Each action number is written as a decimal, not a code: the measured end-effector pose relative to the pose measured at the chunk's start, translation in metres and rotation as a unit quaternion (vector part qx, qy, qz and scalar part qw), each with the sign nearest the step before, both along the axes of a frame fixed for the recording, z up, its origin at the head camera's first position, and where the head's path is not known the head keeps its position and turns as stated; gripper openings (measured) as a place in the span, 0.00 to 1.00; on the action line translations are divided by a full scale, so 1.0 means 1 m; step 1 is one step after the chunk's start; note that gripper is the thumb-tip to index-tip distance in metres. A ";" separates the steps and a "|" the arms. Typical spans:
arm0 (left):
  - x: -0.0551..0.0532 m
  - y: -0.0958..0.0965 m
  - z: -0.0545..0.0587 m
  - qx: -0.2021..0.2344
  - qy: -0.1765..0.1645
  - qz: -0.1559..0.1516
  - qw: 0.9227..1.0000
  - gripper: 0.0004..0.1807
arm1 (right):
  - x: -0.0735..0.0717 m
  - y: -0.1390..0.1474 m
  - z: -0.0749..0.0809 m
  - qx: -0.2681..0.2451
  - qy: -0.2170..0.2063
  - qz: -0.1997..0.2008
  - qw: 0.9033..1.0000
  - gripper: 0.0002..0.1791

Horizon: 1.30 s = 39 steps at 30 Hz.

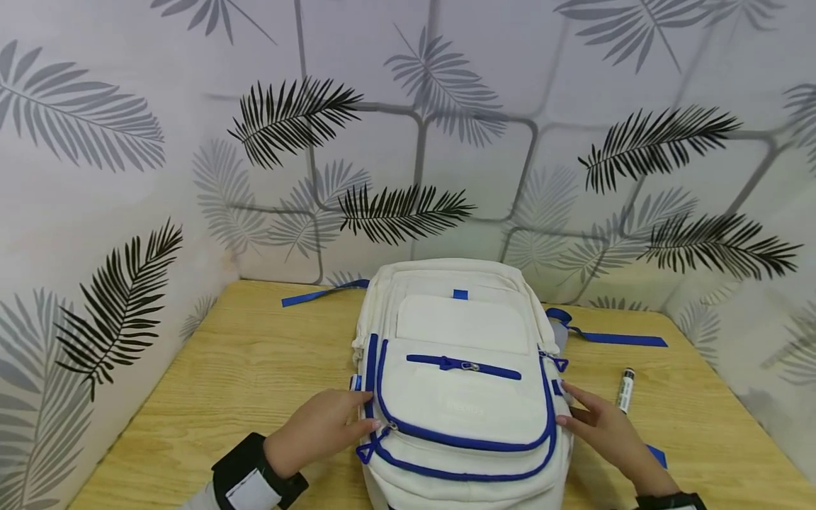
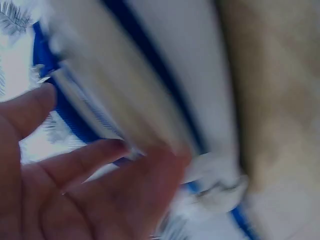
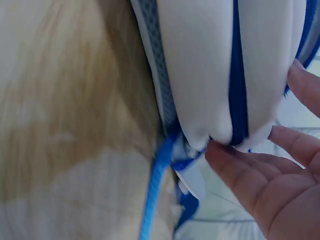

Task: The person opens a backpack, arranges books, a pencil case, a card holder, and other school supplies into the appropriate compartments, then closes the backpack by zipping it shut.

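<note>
A white backpack (image 1: 468,397) with blue zippers lies on the table, its front panel facing up. My left hand (image 1: 325,428) touches its left side near a zipper pull with a blue triangular tab (image 1: 365,452). In the left wrist view, the fingers (image 2: 150,180) reach against the bag's side and the thumb stays apart from them. On the opposite side, my right hand (image 1: 602,432) rests its fingertips on the bag's edge. The right wrist view shows those fingers (image 3: 240,175) nearly straight against the white fabric, beside a blue zipper (image 3: 239,75).
A white marker with a black cap (image 1: 626,389) lies on the wooden table (image 1: 255,354), right of the bag. Blue straps (image 1: 325,292) stick out from both sides at the far end. A leaf-patterned cloth (image 1: 472,163) stands behind the table.
</note>
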<state>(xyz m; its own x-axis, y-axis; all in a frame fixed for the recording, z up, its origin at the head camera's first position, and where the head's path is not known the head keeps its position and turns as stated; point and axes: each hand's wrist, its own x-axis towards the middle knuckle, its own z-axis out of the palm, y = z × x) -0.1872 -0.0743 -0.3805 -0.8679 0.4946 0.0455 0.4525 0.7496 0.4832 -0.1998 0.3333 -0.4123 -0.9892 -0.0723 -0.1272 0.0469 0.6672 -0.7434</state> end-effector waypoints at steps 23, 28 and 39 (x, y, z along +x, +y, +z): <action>0.006 0.050 0.031 -0.169 0.295 -0.212 0.916 0.05 | -0.041 0.063 -0.016 0.279 0.037 -0.014 0.960 0.12; 0.005 0.049 0.030 -0.086 0.260 -0.197 0.941 0.03 | -0.039 0.067 -0.022 0.264 0.036 -0.031 0.963 0.07; -0.009 0.046 0.034 0.094 0.159 -0.112 0.976 0.05 | -0.039 0.067 -0.018 0.252 0.003 -0.072 0.965 0.24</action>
